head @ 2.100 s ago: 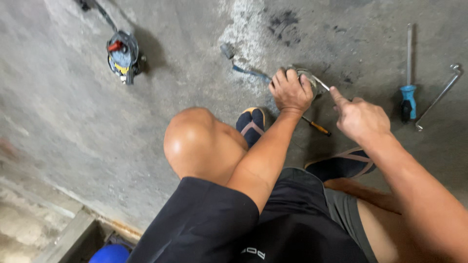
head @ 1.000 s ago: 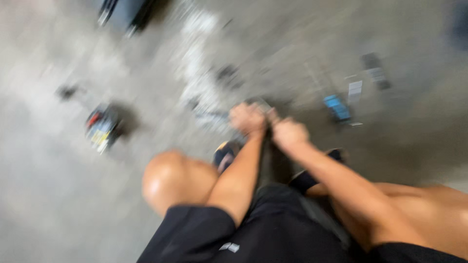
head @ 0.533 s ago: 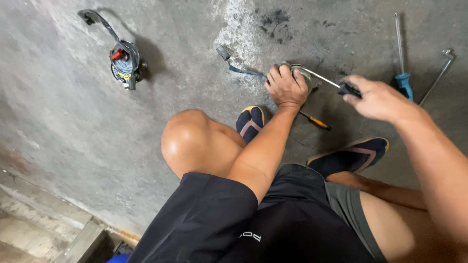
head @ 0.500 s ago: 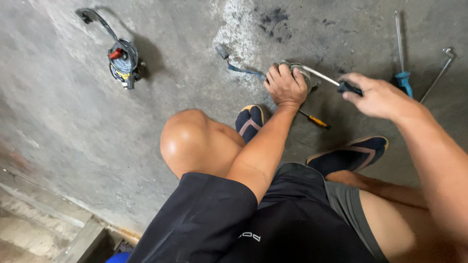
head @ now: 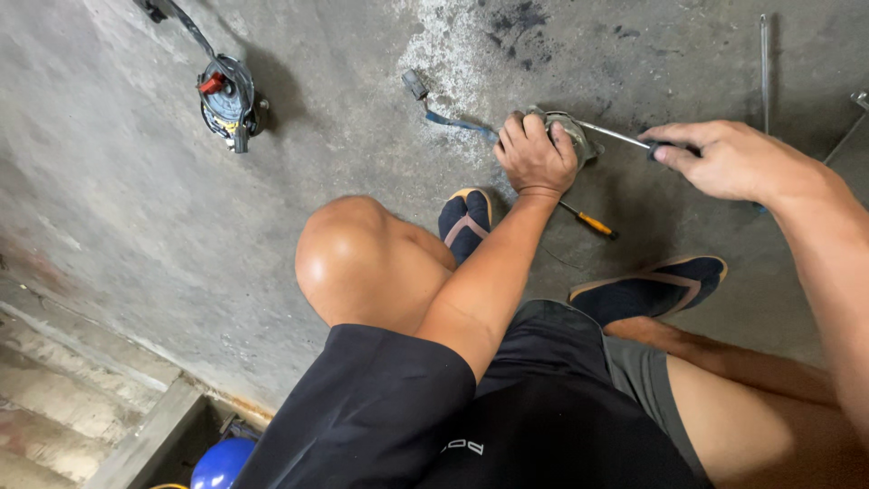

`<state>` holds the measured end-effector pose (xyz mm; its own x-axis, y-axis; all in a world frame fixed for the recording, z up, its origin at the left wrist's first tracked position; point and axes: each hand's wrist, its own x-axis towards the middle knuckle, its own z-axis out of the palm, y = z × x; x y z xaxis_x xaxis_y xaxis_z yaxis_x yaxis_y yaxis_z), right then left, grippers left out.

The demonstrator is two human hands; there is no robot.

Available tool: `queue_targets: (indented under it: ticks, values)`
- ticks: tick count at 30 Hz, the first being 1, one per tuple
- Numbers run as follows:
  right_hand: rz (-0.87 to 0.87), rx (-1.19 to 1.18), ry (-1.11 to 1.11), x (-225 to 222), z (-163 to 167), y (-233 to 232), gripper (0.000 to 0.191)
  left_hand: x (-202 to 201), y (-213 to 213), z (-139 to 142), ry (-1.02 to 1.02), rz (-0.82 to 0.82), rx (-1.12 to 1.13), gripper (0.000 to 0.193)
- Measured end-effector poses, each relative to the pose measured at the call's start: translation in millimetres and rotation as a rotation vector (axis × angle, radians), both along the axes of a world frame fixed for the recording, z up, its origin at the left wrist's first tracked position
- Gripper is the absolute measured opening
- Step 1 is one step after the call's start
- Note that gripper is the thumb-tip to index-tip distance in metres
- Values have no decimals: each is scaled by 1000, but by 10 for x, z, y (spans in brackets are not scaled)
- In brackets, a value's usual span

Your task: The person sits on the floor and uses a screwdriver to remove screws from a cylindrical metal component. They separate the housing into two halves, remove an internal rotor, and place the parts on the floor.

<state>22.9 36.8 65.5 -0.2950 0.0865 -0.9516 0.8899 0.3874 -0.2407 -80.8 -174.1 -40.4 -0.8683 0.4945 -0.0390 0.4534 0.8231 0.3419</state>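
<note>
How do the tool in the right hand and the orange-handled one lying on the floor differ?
The held tool has a dark grip, and the right hand angles it into the grey part under the left hand. The orange-handled screwdriver lies loose on the concrete floor, untouched. Both are slim, metal-shafted hand tools.

The person squats on the floor (head: 136, 226), knees up, one slipper (head: 465, 220) just below the left hand (head: 536, 161) and the other slipper (head: 654, 285) to its right, nearer the person. The left hand rests on a small metal part (head: 574, 134) lying on the floor ahead; a wire with a connector (head: 433, 104) runs out from that part to the left. The right hand (head: 729, 158) is to the right of the part, holding a rod tool (head: 625, 138) whose tip reaches the part. A screwdriver (head: 590, 221) lies between the two hands, nearer the person — just beside the left wrist. Far left, well apart, sits a round device (head: 226, 100) with a cable. A long tool (head: 765, 63) lies beyond the right hand.
</note>
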Motion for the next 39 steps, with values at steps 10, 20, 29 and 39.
queue_targets:
  ticks: [10,20,29,39]
  values:
    - [106,312,325,177,233,-564,41,-4,47,36,-6,18,-30,32]
    - [191,500,489,334,133,-816,36,2,27,-2,-23,40,-58,32]
    - [22,349,365,274,151,-717,40,-5,55,-1,31,35,-2,32]
    - [49,436,380,287,145,-895,38,3,55,-16,7,45,-31,30]
